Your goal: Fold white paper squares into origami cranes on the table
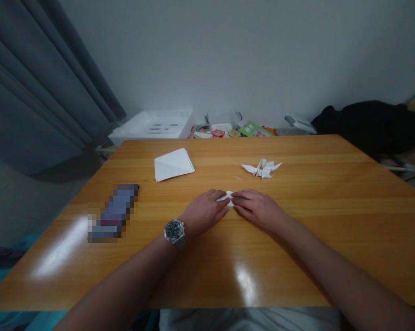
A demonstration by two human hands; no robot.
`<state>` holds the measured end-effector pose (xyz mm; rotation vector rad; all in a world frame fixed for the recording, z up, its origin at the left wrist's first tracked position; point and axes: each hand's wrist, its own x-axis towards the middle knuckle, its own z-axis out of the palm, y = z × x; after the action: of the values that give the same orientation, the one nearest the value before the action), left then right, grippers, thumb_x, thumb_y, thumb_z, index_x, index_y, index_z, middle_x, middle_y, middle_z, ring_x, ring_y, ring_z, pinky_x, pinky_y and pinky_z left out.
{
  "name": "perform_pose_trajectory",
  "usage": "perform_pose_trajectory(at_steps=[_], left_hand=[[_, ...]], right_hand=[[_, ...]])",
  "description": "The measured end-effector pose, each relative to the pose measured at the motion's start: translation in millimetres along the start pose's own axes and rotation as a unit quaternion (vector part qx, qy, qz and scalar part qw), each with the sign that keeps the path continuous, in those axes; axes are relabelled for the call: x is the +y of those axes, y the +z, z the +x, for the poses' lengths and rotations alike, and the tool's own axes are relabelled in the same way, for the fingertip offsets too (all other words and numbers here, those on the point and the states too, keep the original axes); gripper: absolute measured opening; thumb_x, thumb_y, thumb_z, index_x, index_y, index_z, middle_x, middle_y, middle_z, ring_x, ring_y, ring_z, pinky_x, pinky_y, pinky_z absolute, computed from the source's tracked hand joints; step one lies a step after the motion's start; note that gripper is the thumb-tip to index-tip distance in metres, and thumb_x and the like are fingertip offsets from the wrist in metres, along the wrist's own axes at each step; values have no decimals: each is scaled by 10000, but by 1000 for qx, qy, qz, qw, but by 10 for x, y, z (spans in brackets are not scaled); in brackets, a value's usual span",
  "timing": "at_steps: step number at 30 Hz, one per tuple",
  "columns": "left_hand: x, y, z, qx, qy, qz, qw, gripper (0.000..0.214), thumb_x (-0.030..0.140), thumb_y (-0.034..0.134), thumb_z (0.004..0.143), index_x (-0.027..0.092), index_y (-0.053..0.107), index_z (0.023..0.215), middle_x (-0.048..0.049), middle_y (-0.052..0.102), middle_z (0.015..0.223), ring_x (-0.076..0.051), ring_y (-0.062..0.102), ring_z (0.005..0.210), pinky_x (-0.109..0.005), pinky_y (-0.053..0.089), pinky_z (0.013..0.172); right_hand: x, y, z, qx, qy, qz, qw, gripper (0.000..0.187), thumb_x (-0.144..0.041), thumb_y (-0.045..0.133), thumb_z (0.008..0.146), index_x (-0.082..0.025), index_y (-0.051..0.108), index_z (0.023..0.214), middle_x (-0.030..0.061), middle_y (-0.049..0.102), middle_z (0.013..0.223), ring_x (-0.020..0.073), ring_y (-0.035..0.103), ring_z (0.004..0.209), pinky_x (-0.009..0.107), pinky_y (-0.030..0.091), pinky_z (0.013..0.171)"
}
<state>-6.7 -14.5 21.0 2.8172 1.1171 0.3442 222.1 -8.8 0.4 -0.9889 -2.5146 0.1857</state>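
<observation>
A small piece of folded white paper [230,198] lies on the wooden table, mostly covered by my fingers. From the left, my left hand [204,209] presses on it with its fingertips; a metal watch [174,231] is on that wrist. My right hand [257,208] holds the paper's right side, fingers bent and close together. Beyond the right hand sits a folded white paper crane [262,168]. A thin white sliver [237,177] rests near the crane. How the paper is folded under my fingers is hidden.
A stack of white paper sheets [173,164] lies at the back left of the table [317,184]. Nearer on the left is a blurred-out phone-like object [116,214]. Behind the far edge stand a white plastic bin [155,124], a green packet [253,129] and a black cloth heap [369,126].
</observation>
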Motion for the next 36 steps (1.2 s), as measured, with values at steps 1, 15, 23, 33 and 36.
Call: perform_pose_trajectory(at_steps=[1,15,23,33,36], left_hand=[[5,-6,-5,-2,-1,-1,1000,329,309,451,1024,171,615,1273,-123,622,1301,-256,581,1164,-415,491,1028],[-7,73,-26,-22,-40,5,999,483,364,443,1026,110,486,1436,-160,525,1463,-268,503,1334,-406,394,1142],[-12,5,-43,-42,-51,-5,998,456,377,419,1031,140,533,1404,-135,499,1505,-243,527,1326,-375,406,1125],[-6,29,-47,-33,-42,23,998,469,389,478,1011,160,520,1417,-122,499,1506,-262,536,1307,-393,409,1116],[-7,39,-33,-29,-24,51,998,472,389,471,1017,144,518,1417,-117,514,1494,-272,514,1328,-400,376,1138]], right_hand=[[-6,-6,-3,-2,3,2,1000,251,-225,552,977,-200,748,1132,119,715,1213,260,660,1120,442,538,984],[41,-21,-38,-38,42,3,998,425,-348,468,1022,-158,607,1376,143,578,1441,289,550,1327,492,445,1125],[53,-51,-90,-47,90,71,992,426,-341,413,1039,-220,575,1414,110,519,1504,264,528,1352,484,445,1127],[117,-47,-142,-44,93,82,991,434,-337,429,1033,-218,559,1429,107,520,1501,260,509,1374,484,429,1143],[115,-47,-136,-51,87,73,992,432,-331,417,1036,-208,566,1422,111,514,1506,263,502,1380,488,424,1146]])
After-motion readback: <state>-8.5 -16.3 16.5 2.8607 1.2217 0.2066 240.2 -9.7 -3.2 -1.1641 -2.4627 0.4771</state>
